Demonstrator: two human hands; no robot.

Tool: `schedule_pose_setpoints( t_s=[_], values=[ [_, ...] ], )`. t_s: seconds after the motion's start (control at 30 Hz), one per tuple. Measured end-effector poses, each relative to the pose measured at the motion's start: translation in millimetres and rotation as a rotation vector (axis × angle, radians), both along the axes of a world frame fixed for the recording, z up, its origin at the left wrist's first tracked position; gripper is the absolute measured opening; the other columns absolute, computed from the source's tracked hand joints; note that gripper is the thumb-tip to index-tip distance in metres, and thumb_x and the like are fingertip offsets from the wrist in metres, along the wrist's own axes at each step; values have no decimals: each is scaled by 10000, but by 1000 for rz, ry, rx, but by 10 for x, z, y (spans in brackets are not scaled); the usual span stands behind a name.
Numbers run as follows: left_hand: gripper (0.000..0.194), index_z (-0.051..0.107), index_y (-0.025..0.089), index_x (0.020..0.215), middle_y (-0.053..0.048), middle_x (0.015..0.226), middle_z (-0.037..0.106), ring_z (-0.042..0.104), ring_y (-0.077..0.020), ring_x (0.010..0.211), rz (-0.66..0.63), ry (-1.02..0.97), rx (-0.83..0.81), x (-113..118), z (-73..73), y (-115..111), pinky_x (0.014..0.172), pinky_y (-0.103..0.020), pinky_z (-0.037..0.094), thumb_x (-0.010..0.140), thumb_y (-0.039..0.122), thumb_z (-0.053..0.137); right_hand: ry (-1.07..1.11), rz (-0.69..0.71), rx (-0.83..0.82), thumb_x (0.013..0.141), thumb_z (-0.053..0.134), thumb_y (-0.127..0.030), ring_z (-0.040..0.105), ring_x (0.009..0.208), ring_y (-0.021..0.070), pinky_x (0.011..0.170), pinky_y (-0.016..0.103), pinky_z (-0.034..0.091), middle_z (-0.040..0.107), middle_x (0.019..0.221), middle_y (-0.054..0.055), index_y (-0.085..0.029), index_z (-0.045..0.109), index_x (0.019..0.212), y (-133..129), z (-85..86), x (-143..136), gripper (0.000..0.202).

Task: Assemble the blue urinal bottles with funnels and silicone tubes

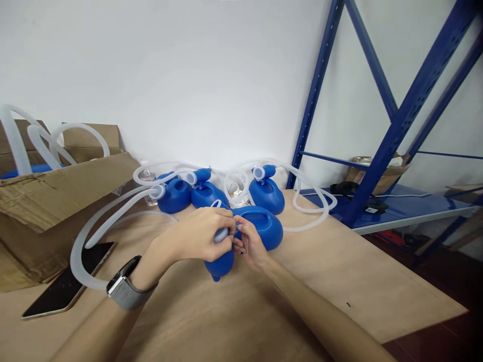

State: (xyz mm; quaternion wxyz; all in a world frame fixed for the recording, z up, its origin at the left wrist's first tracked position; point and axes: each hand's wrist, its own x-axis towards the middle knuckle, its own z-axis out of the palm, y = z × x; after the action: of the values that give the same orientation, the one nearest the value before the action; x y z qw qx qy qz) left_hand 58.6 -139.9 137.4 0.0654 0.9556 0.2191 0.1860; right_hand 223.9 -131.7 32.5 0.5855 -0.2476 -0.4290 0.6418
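My left hand [204,234] wraps over a blue funnel-shaped urinal head [219,265] with a pale rim, tilted with its narrow end toward me. Close beside it, my right hand [251,244] is closed in a pinch, fingertips almost touching those of the left; what they pinch is hidden. Just behind both hands a blue plastic urinal bottle [273,231] with a moulded handle lies on the wooden table [302,311]. A translucent hose [77,256] loops on the left, passing by my left wrist.
Several more blue bottles [267,197] with coiled hoses stand along the wall. A cardboard box [68,186] holding hoses is at the left, with a black tablet [64,289] before it. A clear bottle [151,200] stands behind. Blue metal shelving [392,125] rises at the right.
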Motion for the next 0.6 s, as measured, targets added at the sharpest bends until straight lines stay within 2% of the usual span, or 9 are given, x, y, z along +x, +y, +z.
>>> schedule_pose_setpoints(
  t_s=[0.17,0.23,0.43,0.6],
  values=[
    [122,682,173,812,-55,937,699,654,-185,871,-58,-110,-24,-33,-40,37,820,-304,501,817,156,561,2,38,-35,674,649,-328,240,413,33,370,152,148,480,572,-97,-202,578,826,0,59,37,210],
    [127,687,171,808,-60,929,716,665,-192,883,-80,-150,-15,-27,-61,50,837,-309,512,811,152,561,12,44,-58,660,651,-334,231,412,33,370,154,148,486,576,-100,-205,576,846,9,52,43,239],
    [137,679,165,753,-40,825,722,669,-172,774,-75,-158,-40,-9,-94,81,752,-298,503,783,124,552,14,58,-67,652,656,-341,212,407,41,374,161,141,438,539,-112,-220,518,807,26,8,30,240],
    [128,654,168,714,-26,772,686,634,-155,716,-46,-100,-28,-17,-66,75,694,-287,468,782,139,550,7,86,-53,660,626,-327,209,405,43,380,161,142,421,527,-120,-222,510,817,21,11,26,222]
  ],
)
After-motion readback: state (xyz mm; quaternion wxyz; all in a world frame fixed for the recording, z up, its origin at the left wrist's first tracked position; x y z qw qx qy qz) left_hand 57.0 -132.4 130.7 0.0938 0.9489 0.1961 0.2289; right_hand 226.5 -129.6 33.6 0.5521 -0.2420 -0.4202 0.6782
